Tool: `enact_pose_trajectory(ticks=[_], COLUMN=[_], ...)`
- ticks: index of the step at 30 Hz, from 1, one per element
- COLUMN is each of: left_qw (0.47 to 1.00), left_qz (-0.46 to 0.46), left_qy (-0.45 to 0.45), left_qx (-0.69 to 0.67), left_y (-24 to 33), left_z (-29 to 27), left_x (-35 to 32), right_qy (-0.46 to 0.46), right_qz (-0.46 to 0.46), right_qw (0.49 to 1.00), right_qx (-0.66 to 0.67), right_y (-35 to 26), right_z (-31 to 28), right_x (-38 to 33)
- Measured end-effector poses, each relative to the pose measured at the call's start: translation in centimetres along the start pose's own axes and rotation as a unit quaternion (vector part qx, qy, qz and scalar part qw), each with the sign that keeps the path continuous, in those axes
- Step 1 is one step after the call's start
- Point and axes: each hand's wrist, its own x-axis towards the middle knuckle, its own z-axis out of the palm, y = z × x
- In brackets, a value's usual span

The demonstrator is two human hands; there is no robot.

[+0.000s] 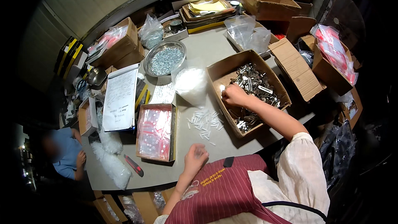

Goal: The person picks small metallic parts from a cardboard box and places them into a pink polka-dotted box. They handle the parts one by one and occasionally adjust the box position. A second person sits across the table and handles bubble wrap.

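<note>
Right hand (234, 95) pinching metal parts (255, 84) in box (232, 64), left hand (195, 157) loosely curled

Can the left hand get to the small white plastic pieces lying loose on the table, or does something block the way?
Probably yes. The left hand hovers low over bare table, and the white pieces lie just ahead of it. Nothing stands between them; the box of red-printed bags sits off to its left side.

At frame centre you have an open brown carton (218, 71) of metal parts. Left of it sits a low box (173, 128) packed with small red-and-clear bags. Upper left, a carton (126, 45) holds similar bags; another stands at right (327, 72). A white printed sheet (120, 99) lies at centre left.
</note>
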Motion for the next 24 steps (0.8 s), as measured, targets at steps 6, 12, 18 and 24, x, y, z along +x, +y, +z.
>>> enact_pose_trajectory(ticks=[6, 12, 18, 24], left_qw=[0.998, 0.991, 0.986, 0.985], left_qz=[0.032, 0.047, 0.100, 0.137], left_qy=[0.012, 0.097, 0.110, 0.051], left_qx=[0.050, 0.075, 0.077, 0.087], left_y=[1.0, 6.4, 8.1, 8.0], left_z=[0.7, 0.9, 1.1, 0.3], left_x=[1.7, 2.8, 3.5, 2.5], right_qy=[0.155, 0.315, 0.147, -0.207], right_qz=[-0.091, 0.004, -0.182, -0.141], right_qw=[0.980, 0.934, 0.961, 0.941], right_qx=[-0.088, 0.168, 0.151, 0.230], right_y=[-1.9, -11.5, -19.3, -20.6], right_z=[-2.2, -10.3, -8.3, -10.2], right_x=[-0.3, -2.7, -6.9, -6.6])
